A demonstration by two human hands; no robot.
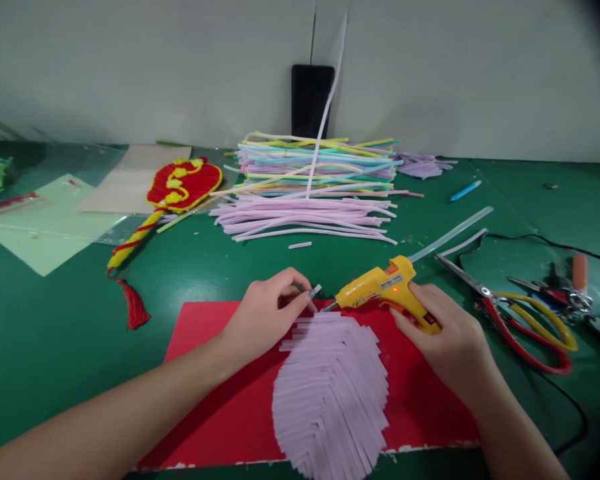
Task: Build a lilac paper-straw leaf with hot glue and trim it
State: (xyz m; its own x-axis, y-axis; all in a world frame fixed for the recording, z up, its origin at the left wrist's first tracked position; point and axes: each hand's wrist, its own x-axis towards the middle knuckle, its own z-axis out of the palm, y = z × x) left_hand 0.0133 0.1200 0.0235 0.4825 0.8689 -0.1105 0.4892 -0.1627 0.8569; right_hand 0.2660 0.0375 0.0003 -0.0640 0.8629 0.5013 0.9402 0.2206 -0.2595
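Note:
In my right hand (445,333) is a yellow hot glue gun (365,287), its orange light lit and a clear glue stick (450,233) poking out of the back. Its nozzle points left, at the top edge of a leaf shape (335,393) made of lilac pipe cleaner strips laid in a V pattern. My left hand (273,307) pinches a short pale pipe cleaner piece (315,291) between thumb and finger, just left of the nozzle. Under the leaf shape lies a red sheet (215,400) with a ragged white front edge.
Lilac pipe cleaners (300,217) lie before a multicoloured bundle (320,160); a phone (311,100) leans on the wall behind. A red and yellow fan (185,183) is at left. Scissors (505,313), pliers-like tools (555,290) and a black cord are at right, beyond a blue pen (465,191).

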